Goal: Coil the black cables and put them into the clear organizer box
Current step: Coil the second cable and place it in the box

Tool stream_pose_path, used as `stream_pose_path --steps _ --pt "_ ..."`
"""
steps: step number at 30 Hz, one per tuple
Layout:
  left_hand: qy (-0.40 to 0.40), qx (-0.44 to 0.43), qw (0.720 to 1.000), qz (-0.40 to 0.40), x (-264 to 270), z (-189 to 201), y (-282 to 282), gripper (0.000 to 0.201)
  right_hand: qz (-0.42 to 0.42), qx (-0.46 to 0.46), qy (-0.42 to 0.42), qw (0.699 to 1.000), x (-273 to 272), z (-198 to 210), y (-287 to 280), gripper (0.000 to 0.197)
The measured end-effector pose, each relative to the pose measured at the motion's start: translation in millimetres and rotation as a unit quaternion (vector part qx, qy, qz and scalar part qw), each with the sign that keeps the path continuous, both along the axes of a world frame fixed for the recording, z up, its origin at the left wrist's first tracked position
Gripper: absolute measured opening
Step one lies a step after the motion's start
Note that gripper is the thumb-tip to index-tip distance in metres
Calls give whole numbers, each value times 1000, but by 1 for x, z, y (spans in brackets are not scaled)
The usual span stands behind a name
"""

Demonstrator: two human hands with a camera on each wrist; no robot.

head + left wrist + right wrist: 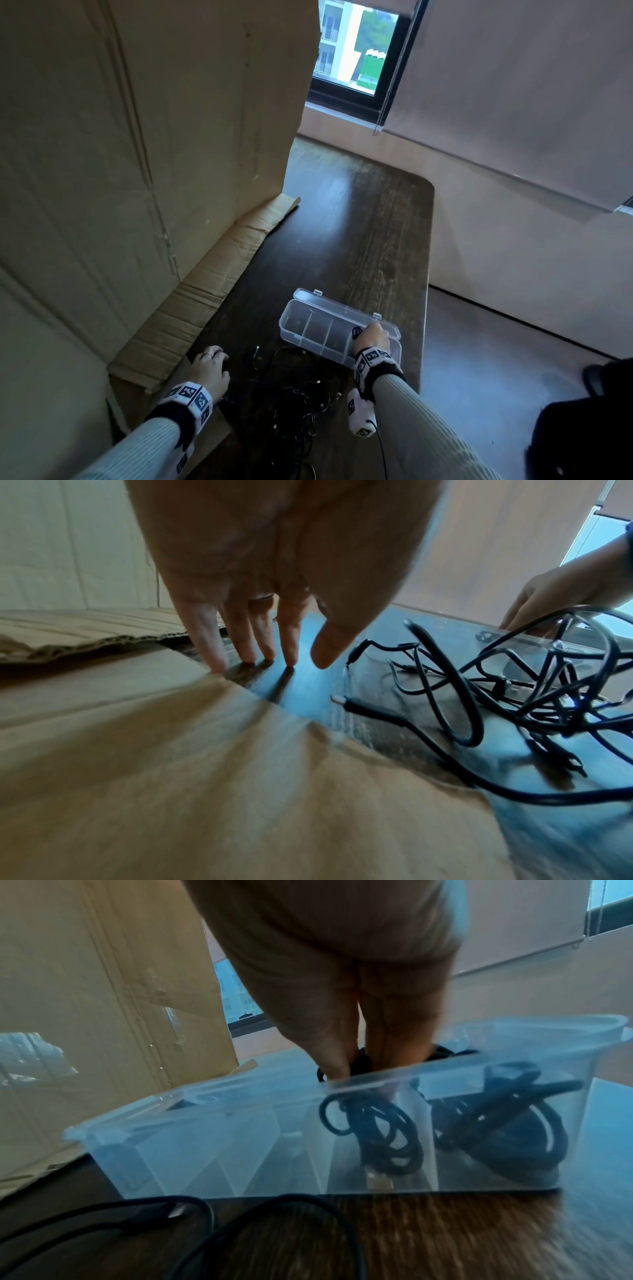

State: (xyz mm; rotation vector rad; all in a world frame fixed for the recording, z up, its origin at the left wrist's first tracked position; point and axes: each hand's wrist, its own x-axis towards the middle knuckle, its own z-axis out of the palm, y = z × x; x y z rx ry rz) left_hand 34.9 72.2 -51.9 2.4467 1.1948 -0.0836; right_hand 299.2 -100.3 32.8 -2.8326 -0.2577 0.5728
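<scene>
The clear organizer box (291,325) stands open on the dark wooden table, its lid folded back. My right hand (373,337) reaches into it and pinches a small coiled black cable (377,1123) in the second compartment from the right. Another coiled cable (507,1123) lies in the rightmost compartment. The left compartments (205,1145) look bare. A tangle of loose black cables (294,394) lies on the table in front of the box, also seen as cables (514,691). My left hand (210,368) rests left of the tangle, its fingertips (289,656) straight on the table, holding nothing.
A tall cardboard sheet (137,154) stands along the left, its flap (205,291) lying on the table beside my left hand. The table's right edge (426,274) runs close to the box. A black object (582,428) sits on the floor at the right.
</scene>
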Motion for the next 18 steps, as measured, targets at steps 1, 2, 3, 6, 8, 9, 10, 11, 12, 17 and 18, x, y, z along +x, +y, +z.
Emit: stream_pose_path --steps 1,2,3,6,8,9,10,11,12,17,18 --pt "-1 1 1000 -1 0 -1 -1 37 14 -28 -13 999 -1 -1 0 17" --pt "0 2 1000 -1 -1 -1 -2 37 24 -62 -26 997 0 -1 0 17" --pt "1 5 1000 0 -1 0 -2 37 40 -89 -42 994 0 -1 -1 18" --pt "-1 8 1000 0 -2 -3 -2 36 77 -132 -55 987 8 -8 0 25" --pt "1 8 1000 -5 -5 -6 -3 38 105 -142 -43 983 12 -15 2 28" --pt "2 11 1000 -8 -6 -7 -4 39 117 -141 -37 982 15 -17 3 28" --pt "2 14 1000 -9 -6 -8 -3 39 125 -135 -30 982 17 -19 3 28" --pt "1 14 1000 -8 -7 -8 -3 39 134 -131 -23 982 19 -19 3 28" --pt "0 14 1000 -7 -7 -8 -3 39 143 -130 -16 981 21 -19 1 27" --pt "-9 8 1000 -3 -6 -10 0 36 175 -115 13 978 24 -14 -6 22" --pt "-12 7 1000 -3 -5 -10 1 35 169 -98 5 981 24 -14 -6 21"
